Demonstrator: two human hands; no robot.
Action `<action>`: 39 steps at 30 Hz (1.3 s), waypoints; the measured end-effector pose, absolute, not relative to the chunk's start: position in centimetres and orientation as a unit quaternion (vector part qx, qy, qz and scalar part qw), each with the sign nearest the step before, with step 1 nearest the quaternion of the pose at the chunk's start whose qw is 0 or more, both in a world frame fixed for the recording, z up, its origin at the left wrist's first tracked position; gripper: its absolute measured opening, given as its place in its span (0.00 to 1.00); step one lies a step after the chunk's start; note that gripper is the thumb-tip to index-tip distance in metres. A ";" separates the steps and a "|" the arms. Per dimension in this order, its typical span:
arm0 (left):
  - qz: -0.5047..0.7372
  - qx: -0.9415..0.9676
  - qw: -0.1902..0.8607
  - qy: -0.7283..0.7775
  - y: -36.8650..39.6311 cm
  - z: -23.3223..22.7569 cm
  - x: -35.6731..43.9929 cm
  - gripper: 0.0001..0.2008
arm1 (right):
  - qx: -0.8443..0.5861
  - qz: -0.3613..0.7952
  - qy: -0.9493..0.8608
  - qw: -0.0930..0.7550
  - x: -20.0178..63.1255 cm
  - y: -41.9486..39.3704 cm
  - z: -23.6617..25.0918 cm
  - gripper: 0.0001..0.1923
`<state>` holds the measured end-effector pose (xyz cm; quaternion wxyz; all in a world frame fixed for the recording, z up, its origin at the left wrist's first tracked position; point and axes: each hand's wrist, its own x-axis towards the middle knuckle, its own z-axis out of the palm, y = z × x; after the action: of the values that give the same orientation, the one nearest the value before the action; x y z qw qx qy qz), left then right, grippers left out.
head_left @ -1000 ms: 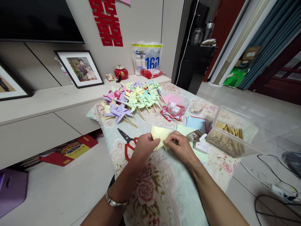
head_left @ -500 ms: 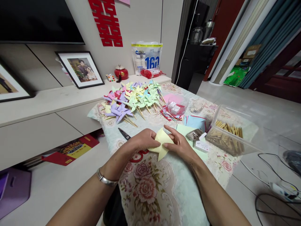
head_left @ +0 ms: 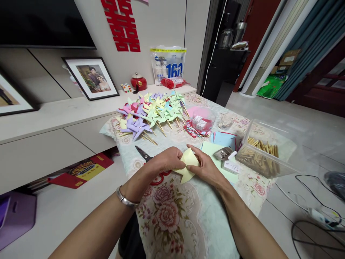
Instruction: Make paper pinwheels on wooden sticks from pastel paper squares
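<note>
A pale yellow paper pinwheel (head_left: 190, 160), partly folded, is held between both hands above the flowered tablecloth (head_left: 167, 216). My left hand (head_left: 172, 159) grips its left side, the thumb pressed near the middle. From the other side my right hand (head_left: 203, 164) pinches it, thumb close to the left thumb and fingers behind the paper. Under my left wrist lie scissors (head_left: 143, 154) with dark blades and red handles, partly covered. Right of my hands are light green paper sheets (head_left: 211, 153), an opened small box of pins (head_left: 223, 153) and a white box (head_left: 231, 166).
Finished pinwheels (head_left: 153, 113) on sticks are heaped at the far left of the table. A clear bin (head_left: 265, 163) of short wooden sticks stands at the right edge. Behind my hands are a round clear container (head_left: 203, 120) and blue paper (head_left: 223, 138).
My left hand has shifted slightly right and turned in over the paper. The yellow paper's upper part is folded more towards the middle, with both thumbs closer together.
</note>
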<state>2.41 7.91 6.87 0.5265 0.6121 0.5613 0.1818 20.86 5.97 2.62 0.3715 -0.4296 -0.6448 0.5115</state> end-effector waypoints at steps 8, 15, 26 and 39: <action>0.211 0.579 0.566 0.548 8.0 6.4 2.4 0.08 | -0.431 0.506 -0.649 0.371 20.9 5.9 2.8 0.43; 0.208 0.551 0.609 0.532 8.0 6.9 2.3 0.10 | -0.416 0.542 -0.626 0.377 20.8 5.9 3.0 0.45; 0.363 0.483 0.643 0.471 6.4 7.1 1.4 0.19 | -0.408 0.584 -0.515 0.476 20.7 6.0 3.6 0.50; 0.516 0.302 0.648 0.472 3.7 4.7 6.4 0.17 | -0.397 0.581 -0.489 0.515 20.3 5.8 4.1 0.49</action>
<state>6.45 3.66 4.66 0.6482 0.3017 0.4717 0.5160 20.31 5.77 4.11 0.5152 -0.3970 -0.4889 0.5814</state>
